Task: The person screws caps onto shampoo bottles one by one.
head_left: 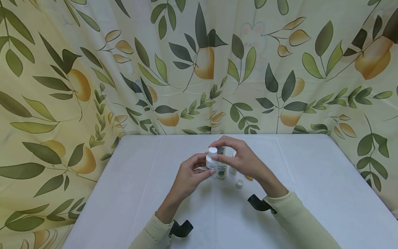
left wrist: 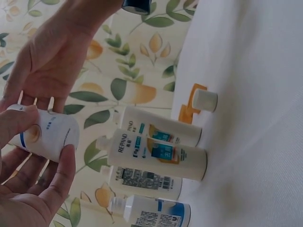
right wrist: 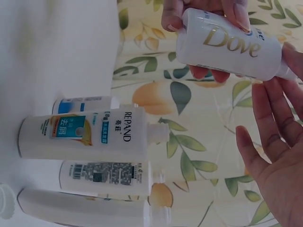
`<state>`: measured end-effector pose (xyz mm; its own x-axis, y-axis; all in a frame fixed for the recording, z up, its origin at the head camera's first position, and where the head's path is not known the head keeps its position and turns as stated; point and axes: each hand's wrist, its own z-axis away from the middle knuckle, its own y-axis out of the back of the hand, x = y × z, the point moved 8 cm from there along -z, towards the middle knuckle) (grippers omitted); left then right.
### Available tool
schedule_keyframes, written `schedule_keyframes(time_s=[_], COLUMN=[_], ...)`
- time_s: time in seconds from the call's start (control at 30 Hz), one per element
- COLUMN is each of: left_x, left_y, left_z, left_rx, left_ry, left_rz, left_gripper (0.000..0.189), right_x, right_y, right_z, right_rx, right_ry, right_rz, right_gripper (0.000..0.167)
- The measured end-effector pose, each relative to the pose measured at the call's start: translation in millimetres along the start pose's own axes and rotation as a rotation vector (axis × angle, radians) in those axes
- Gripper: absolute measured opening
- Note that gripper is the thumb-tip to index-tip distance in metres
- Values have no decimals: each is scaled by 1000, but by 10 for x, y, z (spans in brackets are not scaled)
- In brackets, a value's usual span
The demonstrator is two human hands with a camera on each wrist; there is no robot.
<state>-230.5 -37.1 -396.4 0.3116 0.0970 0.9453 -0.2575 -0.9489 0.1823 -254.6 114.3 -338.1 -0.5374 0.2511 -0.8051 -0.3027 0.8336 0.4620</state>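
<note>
My left hand (head_left: 189, 176) grips a small white Dove bottle (right wrist: 227, 45) round its body, over the table. At its top, my right hand (head_left: 240, 157) pinches the white cap (head_left: 212, 150) between thumb and fingertip, the other fingers spread loosely. Close behind the hands stand several white bottles with narrow open-looking necks. One is a REPAND bottle (left wrist: 158, 153) with a teal and orange label, and a blue-and-white bottle (left wrist: 158, 213) stands in the same group. A loose white cap (head_left: 239, 183) lies on the table in front of them.
An orange object (left wrist: 191, 101) lies by the loose cap, partly behind the right hand in the head view. A white cloth covers the table (head_left: 149, 193). Beyond its far edge hangs a curtain (head_left: 186, 103) printed with fruit and leaves.
</note>
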Motion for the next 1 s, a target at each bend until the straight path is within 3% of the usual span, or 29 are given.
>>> schedule_keyframes(time_s=[0.23,0.5,1.0], left_x=[-2,-14,16], left_y=[-7,-11,-20], left_z=[0,-15,-15], left_rx=[-2,-25,-51], left_ry=[-3,7,-9], left_rz=[-29,-26,-2], left_gripper=[47,51,52], right_x=[13,43,52], right_y=[24,53,33], right_z=[-7,3,6], right_rx=[9,-48,-133], right_ry=[-20,-58,-22], right_rz=[11,-6,-79], right_gripper=[24,32,35])
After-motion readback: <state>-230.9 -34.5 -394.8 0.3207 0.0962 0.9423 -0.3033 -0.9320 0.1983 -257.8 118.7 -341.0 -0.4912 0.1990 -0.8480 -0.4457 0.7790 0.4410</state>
